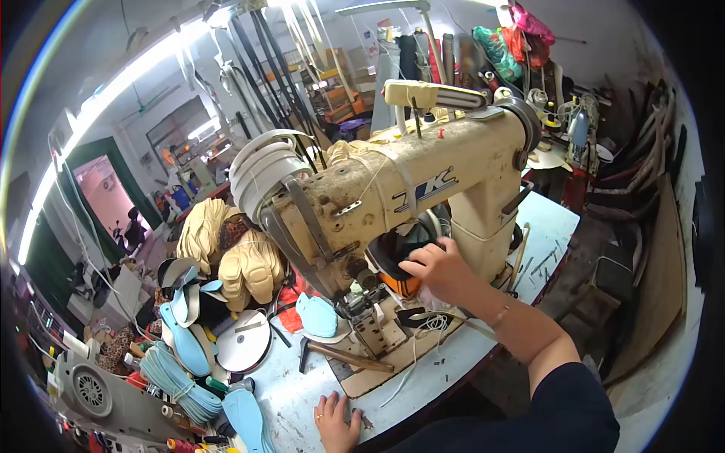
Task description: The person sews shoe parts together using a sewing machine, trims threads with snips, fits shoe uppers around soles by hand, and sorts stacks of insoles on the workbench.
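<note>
My right hand [440, 270] reaches under the arm of a worn cream sewing machine [445, 177]. Its fingers are curled at a dark object [389, 253] above an orange box [400, 285]; what they grip, if anything, is hidden. My left hand [337, 424] lies flat on the light blue tabletop [291, 404], fingers spread, holding nothing. A hammer [351, 356] with a wooden handle lies between that hand and the machine's needle area [362, 309]. Close below my right forearm are a black-handled tool [414, 317] and a loose white cord [434, 326].
On the left are blue sole-shaped pieces [245, 415], a bundle of blue cord [177, 381], a white disc [243, 343] and tied cream pieces [249, 268]. A grey machine housing [106, 392] stands at lower left. White tape rolls [260, 170] hang beside the sewing machine's head.
</note>
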A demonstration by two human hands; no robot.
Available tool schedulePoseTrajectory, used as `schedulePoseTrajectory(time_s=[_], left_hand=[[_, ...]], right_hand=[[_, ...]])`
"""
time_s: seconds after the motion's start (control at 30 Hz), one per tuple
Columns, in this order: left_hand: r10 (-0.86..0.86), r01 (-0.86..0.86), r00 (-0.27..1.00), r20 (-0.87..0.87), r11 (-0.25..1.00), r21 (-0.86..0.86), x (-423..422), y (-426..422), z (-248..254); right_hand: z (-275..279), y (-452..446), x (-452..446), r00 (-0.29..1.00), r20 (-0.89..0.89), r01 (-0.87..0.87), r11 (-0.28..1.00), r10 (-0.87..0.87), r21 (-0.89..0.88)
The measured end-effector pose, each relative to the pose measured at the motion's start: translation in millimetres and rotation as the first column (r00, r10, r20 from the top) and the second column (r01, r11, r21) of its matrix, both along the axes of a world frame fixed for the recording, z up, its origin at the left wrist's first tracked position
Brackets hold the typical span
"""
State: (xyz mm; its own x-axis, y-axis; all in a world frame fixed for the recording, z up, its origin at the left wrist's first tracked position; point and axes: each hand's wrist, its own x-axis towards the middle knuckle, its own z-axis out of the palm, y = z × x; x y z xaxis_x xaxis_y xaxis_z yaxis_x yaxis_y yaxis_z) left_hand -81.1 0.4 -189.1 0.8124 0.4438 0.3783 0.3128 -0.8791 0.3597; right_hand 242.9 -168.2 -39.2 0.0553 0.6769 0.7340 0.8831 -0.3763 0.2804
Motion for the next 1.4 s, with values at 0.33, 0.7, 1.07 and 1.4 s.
schedulePoseTrajectory(time_s=[0.33, 0.7, 1.07, 1.4], left_hand=[[-0.003, 0.003, 1.000, -0.013, 1.000, 0.015, 1, -1, 4], [0.013, -0.013, 0.998, 0.067, 1.000, -0.002, 0, -5, 9], [0.000, 0.012, 0.990, 0.143, 0.996, -0.085, 0, -5, 6], [-0.096, 0.245, 0.945, 0.314, 0.843, -0.478, 25, -52, 20]], right_hand=[[-17, 25, 55, 0.980, -0.105, -0.127, 0.943, 0.166, 0.307], [-25, -3, 14, 0.973, -0.167, -0.108, 0.953, 0.161, 0.284], [-126, -70, -134, 0.829, -0.368, -0.441, 0.897, 0.421, 0.033], [-122, -101, -24, 0.869, -0.486, 0.183, 0.972, -0.089, 0.149]])
